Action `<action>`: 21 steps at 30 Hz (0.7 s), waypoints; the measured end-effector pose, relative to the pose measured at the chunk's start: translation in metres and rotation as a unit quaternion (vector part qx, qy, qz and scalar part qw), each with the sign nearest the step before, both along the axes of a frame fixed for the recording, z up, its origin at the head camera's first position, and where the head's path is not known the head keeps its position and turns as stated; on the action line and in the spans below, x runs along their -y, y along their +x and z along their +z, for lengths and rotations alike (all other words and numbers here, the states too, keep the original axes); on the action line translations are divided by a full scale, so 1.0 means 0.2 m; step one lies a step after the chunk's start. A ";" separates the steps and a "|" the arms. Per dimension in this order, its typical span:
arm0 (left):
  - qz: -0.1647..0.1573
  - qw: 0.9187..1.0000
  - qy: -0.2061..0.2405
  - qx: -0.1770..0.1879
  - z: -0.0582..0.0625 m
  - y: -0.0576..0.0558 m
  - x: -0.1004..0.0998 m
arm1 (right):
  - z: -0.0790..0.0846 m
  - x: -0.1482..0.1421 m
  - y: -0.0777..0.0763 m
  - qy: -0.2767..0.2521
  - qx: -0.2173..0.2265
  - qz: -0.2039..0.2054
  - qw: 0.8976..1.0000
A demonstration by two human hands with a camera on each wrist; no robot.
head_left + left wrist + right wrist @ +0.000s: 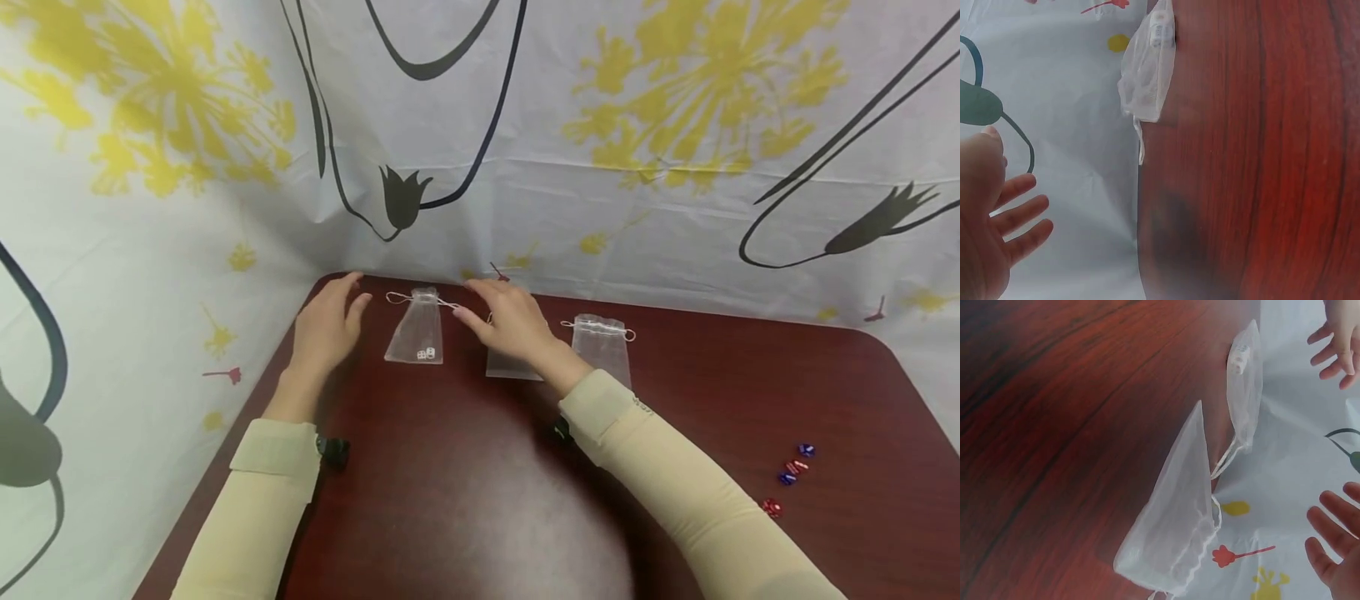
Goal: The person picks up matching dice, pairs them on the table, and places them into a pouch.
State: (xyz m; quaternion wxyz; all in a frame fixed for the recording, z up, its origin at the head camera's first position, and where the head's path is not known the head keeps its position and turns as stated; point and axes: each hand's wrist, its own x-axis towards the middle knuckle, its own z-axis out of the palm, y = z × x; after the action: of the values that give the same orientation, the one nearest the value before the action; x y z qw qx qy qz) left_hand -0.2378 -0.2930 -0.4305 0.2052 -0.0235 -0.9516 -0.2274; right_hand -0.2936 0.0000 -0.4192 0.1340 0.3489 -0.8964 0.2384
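A sheer white drawstring pouch [414, 329] lies near the back edge of the table, its neck gathered and cord loops out to both sides. Small white dice [426, 354] show through its lower end. To its left my left hand [327, 325] is held with fingers loosely extended, holding nothing. Over a second sheer pouch [513, 367] hovers my right hand [513, 321], fingers spread and hiding the pouch's upper part in the head view. The right wrist view shows this second pouch [1175, 512] beside the dice-filled pouch [1244, 394].
A third sheer pouch [602, 346] lies right of my right hand, partly behind the sleeve. Blue dice [806, 450] and red dice [772, 507] sit on the table's right side. A patterned white cloth [525, 225] hangs along the back and left of the table [465, 483].
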 end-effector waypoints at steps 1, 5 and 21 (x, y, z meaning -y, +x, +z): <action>-0.003 1.000 0.000 0.005 0.00 0.00 0.00 | 0.01 -0.01 0.00 0.001 -0.001 0.000 1.000; -0.017 1.000 -0.004 0.016 0.01 0.01 -0.02 | 0.03 -0.03 0.02 0.009 -0.005 -0.002 1.000; -0.110 0.989 -0.086 0.052 0.02 0.18 -0.38 | 0.09 -0.22 0.20 0.058 0.011 -0.084 0.995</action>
State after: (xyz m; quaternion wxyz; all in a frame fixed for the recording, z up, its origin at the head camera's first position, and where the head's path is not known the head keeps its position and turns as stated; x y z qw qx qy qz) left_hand -0.2023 -0.2163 -0.4259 0.1267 -0.1337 -0.9686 -0.1670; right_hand -0.2536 0.0436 -0.4004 0.1229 0.2769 -0.9362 0.1781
